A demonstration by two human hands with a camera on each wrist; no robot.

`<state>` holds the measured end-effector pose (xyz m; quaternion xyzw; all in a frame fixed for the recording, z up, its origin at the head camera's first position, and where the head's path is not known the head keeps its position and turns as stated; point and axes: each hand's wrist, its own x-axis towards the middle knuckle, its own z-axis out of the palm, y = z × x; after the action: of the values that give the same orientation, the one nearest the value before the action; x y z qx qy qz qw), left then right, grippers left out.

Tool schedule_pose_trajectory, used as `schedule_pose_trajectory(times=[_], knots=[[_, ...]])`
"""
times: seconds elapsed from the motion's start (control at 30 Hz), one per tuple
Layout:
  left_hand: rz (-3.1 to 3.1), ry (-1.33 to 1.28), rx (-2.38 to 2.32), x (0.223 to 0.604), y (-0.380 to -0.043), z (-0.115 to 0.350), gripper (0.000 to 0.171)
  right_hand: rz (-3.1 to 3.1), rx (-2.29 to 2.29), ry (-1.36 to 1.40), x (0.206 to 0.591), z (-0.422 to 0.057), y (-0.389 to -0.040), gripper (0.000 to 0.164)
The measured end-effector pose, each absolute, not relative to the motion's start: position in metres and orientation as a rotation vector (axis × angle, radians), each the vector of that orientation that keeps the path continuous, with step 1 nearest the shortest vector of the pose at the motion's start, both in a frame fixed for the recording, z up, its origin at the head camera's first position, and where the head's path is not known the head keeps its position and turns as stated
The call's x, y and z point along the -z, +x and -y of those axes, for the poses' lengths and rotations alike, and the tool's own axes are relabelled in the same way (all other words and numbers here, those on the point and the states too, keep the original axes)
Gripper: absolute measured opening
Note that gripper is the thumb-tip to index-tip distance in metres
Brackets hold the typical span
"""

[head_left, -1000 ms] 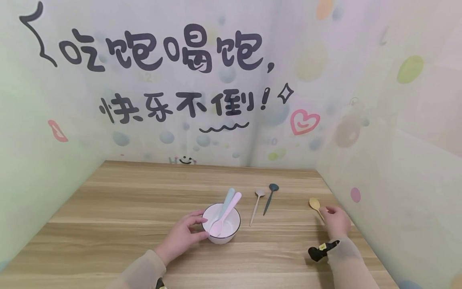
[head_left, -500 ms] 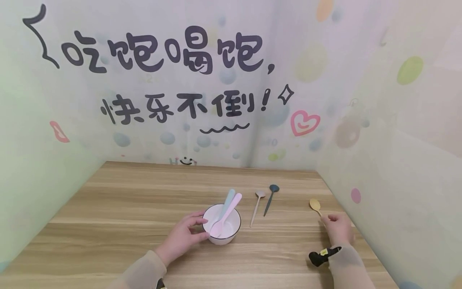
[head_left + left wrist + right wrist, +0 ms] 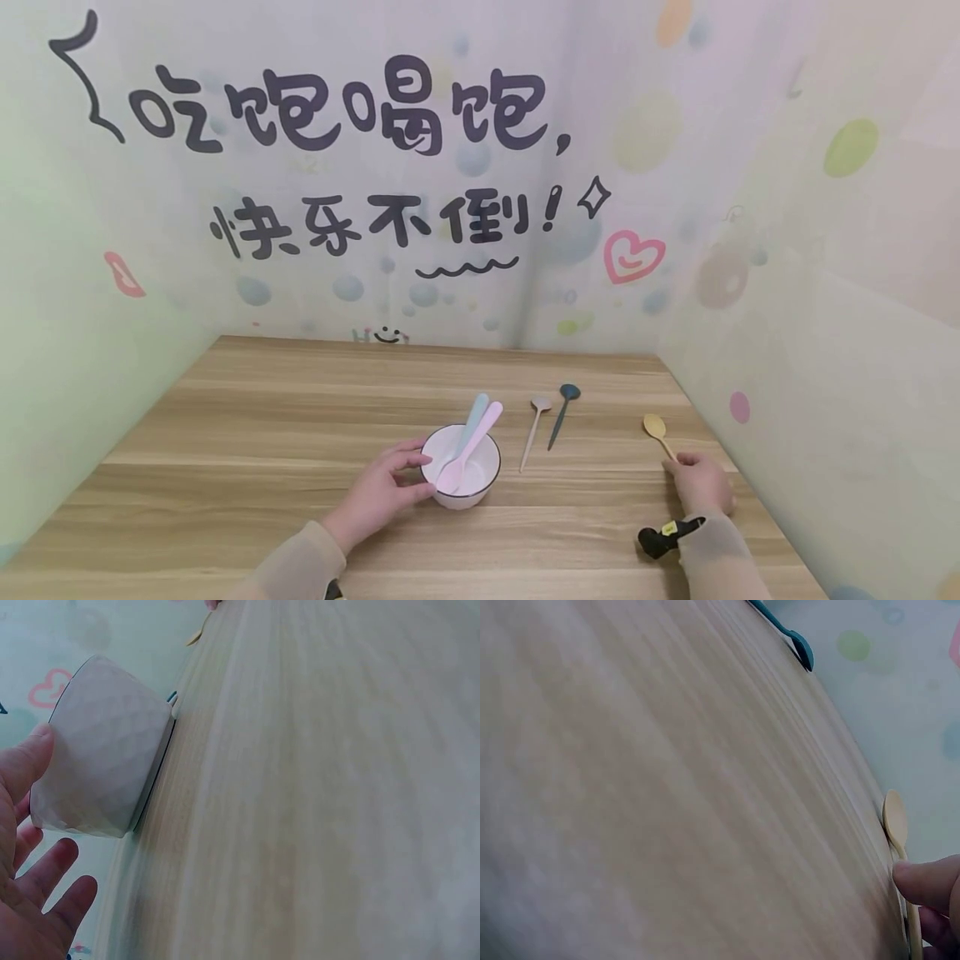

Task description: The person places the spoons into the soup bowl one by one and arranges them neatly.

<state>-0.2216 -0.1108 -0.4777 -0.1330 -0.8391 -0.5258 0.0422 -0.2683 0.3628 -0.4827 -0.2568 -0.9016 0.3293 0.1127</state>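
Beyond the bowl stands the wall (image 3: 337, 283) with its lettering, and under the bowl spreads the worktop (image 3: 225, 467).

The left hand (image 3: 382, 483) is at the bowl's left side. Its grip is a wide C, thumb on the near-left rim and a finger further round; the lower fingers spread free in the left wrist view. It seems placed there to steady the bowl.

The bowl (image 3: 462, 502) sits upright on its base, mouth up. Standing it that way lets it hold two spoons at a slant.

The right hand (image 3: 701, 483) is well to the right of the bowl. Its grip is nearly closed, thumb and fingers pinching the yellow spoon by the handle, which leaves the head free.

The yellow spoon (image 3: 656, 428) is right of the bowl, its head pointing away and a little back towards it; the long axis runs from far-left to near-right. Whether it touches the worktop I cannot tell.

The pink spoon (image 3: 478, 432) lies head down in the bowl, handle over the far-right rim; the blue spoon (image 3: 473, 418) slants alongside, its head hidden.

Just right of the bowl lie the beige spoon (image 3: 532, 432) and, further out, the teal spoon (image 3: 561, 417), both heads away, handles towards the person.
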Motion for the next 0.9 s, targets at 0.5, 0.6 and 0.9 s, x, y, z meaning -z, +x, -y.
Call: schedule_pose_trajectory(times=[0.5,0.6,0.9], knots=[[2.552,-0.408,1.632,0.4772,-0.2217,0.1101,0.035,2.651,-0.898,-0.788,0.4847,-0.3596,-0.2698,0.03],[2.549,-0.415,1.629,0.4775,-0.222,0.1102,0.035,2.657,-0.89,-0.788,0.485,-0.3594,-0.2707,0.029],[2.554,-0.408,1.629,0.4765,-0.2207,0.1102,0.035,2.657,-0.88,-0.793,0.4855,-0.3579,-0.271,0.028]])
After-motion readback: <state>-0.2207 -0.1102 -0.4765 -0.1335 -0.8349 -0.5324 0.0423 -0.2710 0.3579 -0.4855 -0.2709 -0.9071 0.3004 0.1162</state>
